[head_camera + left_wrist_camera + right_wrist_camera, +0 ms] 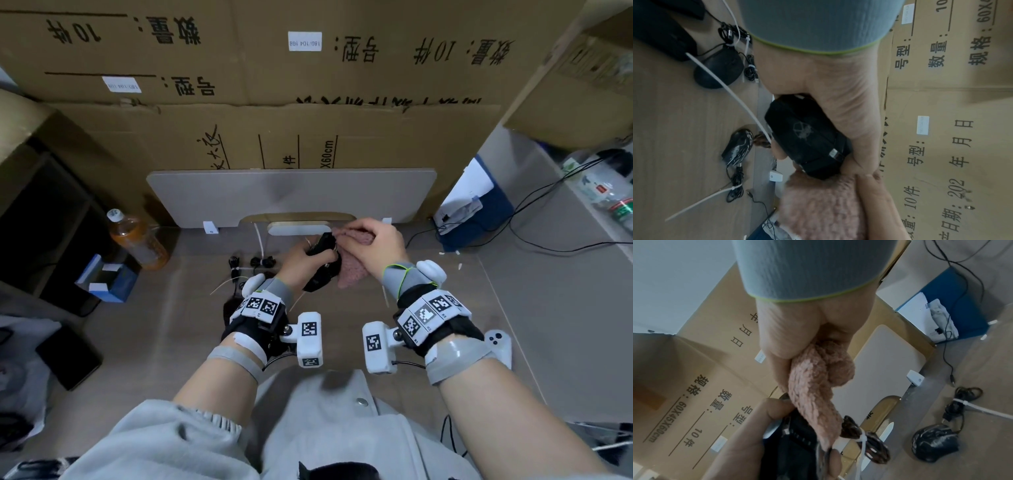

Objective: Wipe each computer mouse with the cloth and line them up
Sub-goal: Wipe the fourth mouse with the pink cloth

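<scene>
The left hand grips a black mouse off the floor; the right hand pinches the pink cloth against its front end. Best rub outward from the grip, then turn the mouse to reach covered sides.

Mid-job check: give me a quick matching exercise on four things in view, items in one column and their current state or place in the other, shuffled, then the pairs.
Items:
1. Black angular computer mouse
2. Fluffy pink cloth
3. Black mouse with white streaks
4. Plastic bottle of orange drink

States:
A. standing upright on the floor at far left
B. bunched in the right hand
C. lying on the floor, cable bundled
D. gripped in the left hand

Pairs: 1-D, 2-B, 3-C, 4-A
</scene>
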